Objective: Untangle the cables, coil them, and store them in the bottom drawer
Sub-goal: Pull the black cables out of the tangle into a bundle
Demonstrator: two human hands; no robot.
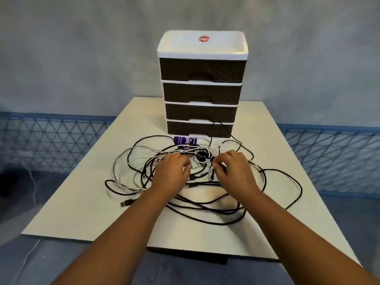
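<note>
Both forearms are reaching over the table; the left hand and right hand are curling fingers into the tangled cables before the shut bottom drawer. Untangling is starting; freeing one cable likely comes next.

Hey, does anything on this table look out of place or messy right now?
Yes. Black and white cables lie in one tangled heap in front of the drawer unit, and one black loop rises against the bottom drawer. A purple packet sits half buried under them.
</note>
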